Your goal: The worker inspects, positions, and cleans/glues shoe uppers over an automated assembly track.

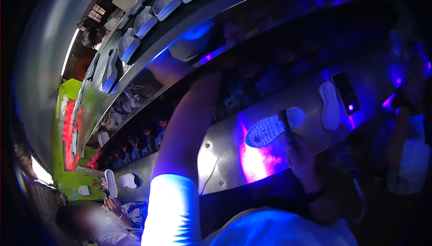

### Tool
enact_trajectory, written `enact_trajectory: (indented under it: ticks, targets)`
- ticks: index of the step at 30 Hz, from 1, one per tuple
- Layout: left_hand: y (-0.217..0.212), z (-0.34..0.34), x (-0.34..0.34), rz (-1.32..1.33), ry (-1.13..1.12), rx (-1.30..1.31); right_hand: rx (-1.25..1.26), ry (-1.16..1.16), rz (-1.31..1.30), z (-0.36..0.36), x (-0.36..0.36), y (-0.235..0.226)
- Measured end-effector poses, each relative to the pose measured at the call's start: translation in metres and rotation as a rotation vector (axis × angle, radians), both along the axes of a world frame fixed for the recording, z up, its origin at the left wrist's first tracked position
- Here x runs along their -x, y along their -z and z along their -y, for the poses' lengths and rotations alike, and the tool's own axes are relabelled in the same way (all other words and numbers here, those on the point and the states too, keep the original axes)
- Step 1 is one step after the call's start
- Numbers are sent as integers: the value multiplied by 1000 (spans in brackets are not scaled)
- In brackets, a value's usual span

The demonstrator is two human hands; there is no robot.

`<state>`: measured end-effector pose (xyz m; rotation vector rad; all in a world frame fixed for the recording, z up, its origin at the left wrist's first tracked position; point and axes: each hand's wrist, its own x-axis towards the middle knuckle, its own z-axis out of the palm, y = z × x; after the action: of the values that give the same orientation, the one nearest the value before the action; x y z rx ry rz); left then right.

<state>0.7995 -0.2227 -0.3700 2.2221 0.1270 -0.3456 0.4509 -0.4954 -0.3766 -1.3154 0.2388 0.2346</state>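
Observation:
My right hand [298,152] is closed round a dark, narrow tool [284,122], perhaps a brush. The tool lies across a white shoe sole [265,131] on the metal ledge. The sole's patterned side faces up, under blue and pink light. My left forearm [186,124], in a white sleeve, reaches up and forward over the ledge into a dark recess. Shadow hides the left hand, so its fingers do not show. A second white sole [330,105] rests farther right, beside a dark phone-like box [345,93] with a glowing spot.
Several pale shoe soles [145,22] sit along a raised belt at upper left. A dark row of fittings [135,145] runs behind the ledge. At lower left a co-worker's hands [114,205] are at another sole [110,184]. Another person's arm [400,124] is at right.

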Motion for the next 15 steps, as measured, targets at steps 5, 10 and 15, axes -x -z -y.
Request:
enact_trajectory:
  ticks: [5, 10, 15]
  targets:
    - [2, 44, 38, 28, -8, 178, 198, -5, 51, -1, -7, 2]
    - [-27, -17, 132, 14, -27, 290, 140, -25, 104, 2, -1, 6]
    - [-77, -38, 283, -182, -128, 1100, 140, -56, 74, 14, 9, -9]
